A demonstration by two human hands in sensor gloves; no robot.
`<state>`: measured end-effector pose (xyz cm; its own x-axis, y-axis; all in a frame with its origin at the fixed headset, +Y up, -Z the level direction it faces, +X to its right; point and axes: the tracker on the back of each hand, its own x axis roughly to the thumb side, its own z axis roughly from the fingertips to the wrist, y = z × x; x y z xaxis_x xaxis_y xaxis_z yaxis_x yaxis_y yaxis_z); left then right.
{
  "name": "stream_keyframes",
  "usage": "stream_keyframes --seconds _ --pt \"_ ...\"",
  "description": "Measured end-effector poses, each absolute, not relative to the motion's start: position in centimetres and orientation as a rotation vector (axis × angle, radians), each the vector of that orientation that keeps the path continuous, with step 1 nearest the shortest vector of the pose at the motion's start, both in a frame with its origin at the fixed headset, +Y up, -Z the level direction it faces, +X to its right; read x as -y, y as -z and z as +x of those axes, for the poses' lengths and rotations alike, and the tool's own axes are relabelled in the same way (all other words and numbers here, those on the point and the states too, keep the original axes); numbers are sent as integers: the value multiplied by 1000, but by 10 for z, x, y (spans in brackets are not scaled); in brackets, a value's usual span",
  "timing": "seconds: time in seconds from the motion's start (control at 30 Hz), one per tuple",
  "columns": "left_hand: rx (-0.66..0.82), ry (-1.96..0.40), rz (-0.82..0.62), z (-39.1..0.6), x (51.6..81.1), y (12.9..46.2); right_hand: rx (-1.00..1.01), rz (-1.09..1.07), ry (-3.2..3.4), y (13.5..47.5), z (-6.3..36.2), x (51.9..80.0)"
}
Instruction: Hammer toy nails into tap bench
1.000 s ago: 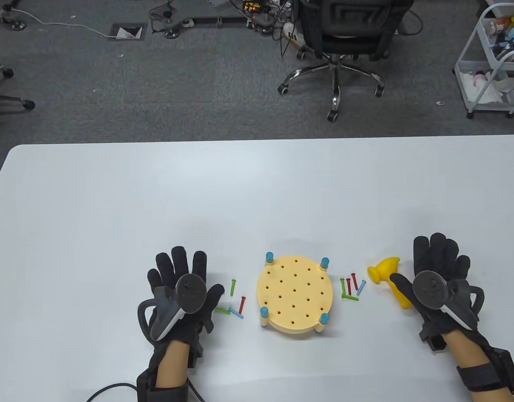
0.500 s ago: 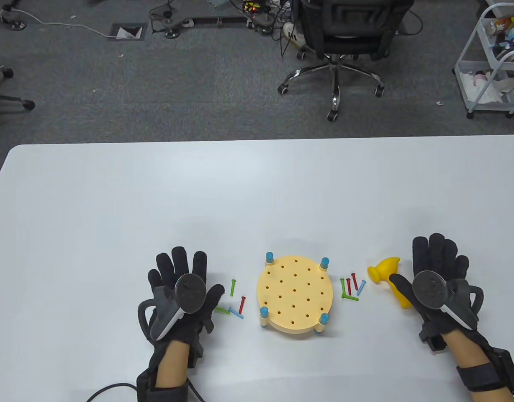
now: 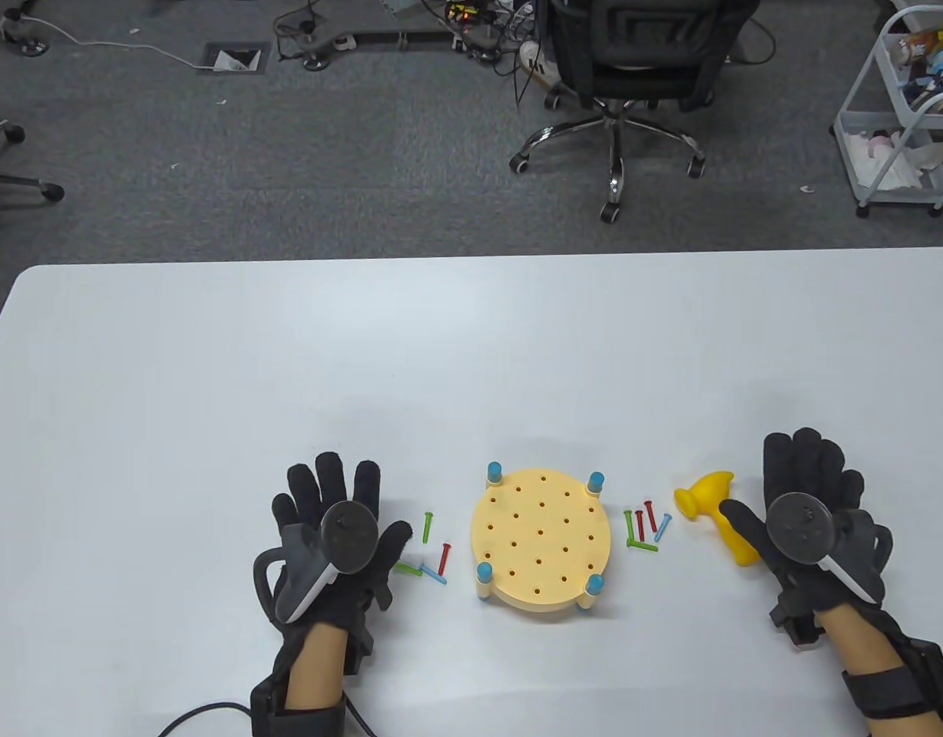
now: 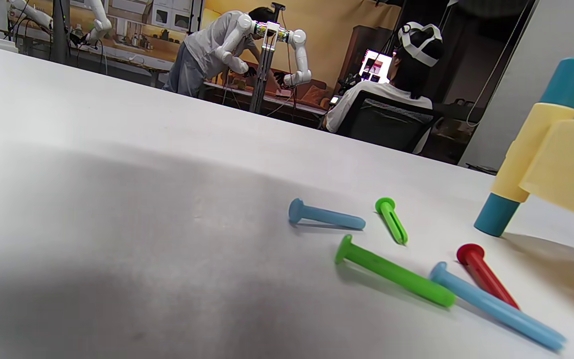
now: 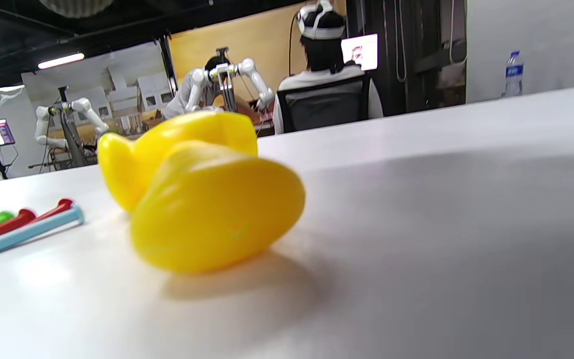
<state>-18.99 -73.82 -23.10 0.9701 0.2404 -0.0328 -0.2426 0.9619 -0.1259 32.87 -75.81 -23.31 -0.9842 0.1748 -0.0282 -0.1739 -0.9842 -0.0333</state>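
Observation:
A round cream tap bench (image 3: 540, 537) on short blue legs stands at the table's front middle, its holes bare. Loose toy nails lie on both sides: green, red and blue ones on its left (image 3: 429, 553), several on its right (image 3: 644, 526). The left group also shows in the left wrist view (image 4: 391, 259). A yellow toy hammer (image 3: 717, 510) lies right of the right nails and fills the right wrist view (image 5: 202, 199). My left hand (image 3: 337, 530) lies flat and open beside the left nails. My right hand (image 3: 805, 514) lies flat and open beside the hammer's handle, its thumb over it.
The white table (image 3: 471, 345) stretches far behind the bench. An office chair (image 3: 617, 77) and a white cart (image 3: 901, 107) stand on the grey carpet beyond the far edge. A cable (image 3: 203, 710) trails from my left wrist.
My right hand has shifted slightly to the right. The left hand, bench, nails and hammer have not moved.

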Motion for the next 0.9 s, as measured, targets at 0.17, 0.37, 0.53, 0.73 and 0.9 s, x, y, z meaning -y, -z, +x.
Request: stream_keyframes --seconds 0.17,0.37,0.53,0.73,0.9 --pt "-26 -250 -122 -192 736 230 -178 -30 -2930 236 318 769" --pt "-32 -257 -132 -193 736 230 -344 -127 -3023 243 307 787" --pt "-21 -252 -132 -191 736 231 -475 -229 -3095 249 297 794" --pt "-23 -234 -160 -190 742 233 -208 -285 -2991 247 309 778" --pt "-22 -168 -238 -184 752 239 320 -249 -2656 224 335 728"
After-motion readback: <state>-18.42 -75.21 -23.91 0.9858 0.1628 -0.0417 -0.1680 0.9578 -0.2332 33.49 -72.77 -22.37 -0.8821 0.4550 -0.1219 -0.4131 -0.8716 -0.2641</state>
